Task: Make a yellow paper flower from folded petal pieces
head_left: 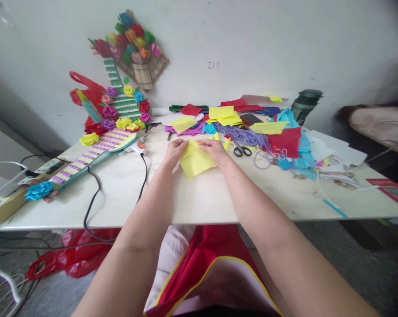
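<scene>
Between my two hands, above the middle of the white table, hangs a yellow crepe paper sheet (198,161). My left hand (175,152) pinches its upper left edge. The fingers of my right hand (214,151) are closed on its upper right part. Just right of my right hand lie black-handled scissors (242,151) and small yellow paper pieces (227,144). More yellow sheets (221,113) rest on the pile of coloured paper behind my hands.
Purple yarn (241,134), red paper (285,141) and a dark green bottle (306,105) stand or lie to the right. Flower-decorated striped boards (96,152) are on the left. A glue gun (133,149) with a black cord (145,176) lies near my left hand.
</scene>
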The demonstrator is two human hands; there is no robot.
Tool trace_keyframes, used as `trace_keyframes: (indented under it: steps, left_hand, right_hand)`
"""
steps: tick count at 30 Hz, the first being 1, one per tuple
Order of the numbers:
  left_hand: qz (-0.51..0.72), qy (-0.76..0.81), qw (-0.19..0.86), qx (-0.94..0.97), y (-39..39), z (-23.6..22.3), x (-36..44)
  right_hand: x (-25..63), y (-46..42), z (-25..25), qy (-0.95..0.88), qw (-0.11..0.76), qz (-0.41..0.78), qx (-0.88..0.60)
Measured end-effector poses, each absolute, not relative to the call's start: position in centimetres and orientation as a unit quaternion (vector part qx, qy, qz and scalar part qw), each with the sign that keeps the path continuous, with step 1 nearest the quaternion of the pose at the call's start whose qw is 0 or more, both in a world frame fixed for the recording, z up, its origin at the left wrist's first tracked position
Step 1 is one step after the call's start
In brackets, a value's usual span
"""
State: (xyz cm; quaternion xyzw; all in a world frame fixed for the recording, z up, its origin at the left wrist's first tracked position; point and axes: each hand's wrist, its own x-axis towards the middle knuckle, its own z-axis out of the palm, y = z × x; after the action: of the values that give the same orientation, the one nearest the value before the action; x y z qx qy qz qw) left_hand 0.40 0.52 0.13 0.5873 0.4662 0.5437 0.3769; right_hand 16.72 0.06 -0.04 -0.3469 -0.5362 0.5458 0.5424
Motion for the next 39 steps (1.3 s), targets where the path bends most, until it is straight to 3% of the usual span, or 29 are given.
trace_keyframes:
  steps: [10,24,39]
  left_hand:
    - [0.549,0.457,0.399,0.575,0.19,0.33,0.44]
    - [0.539,0.398,0.515,0.535,0.06,0.28,0.29]
    - [0.521,0.407,0.541,0.52,0.11,0.11,0.45]
  right_hand:
    - [16.7,0.33,-0.34,-0.565,0.53,0.525,-0.353]
    - [16.94,0.48,-0.3,-0.666,0.488,0.418,-0.378]
    - [16.69,0.56,-0.69,-0.672,0.497,0.405,-0.371]
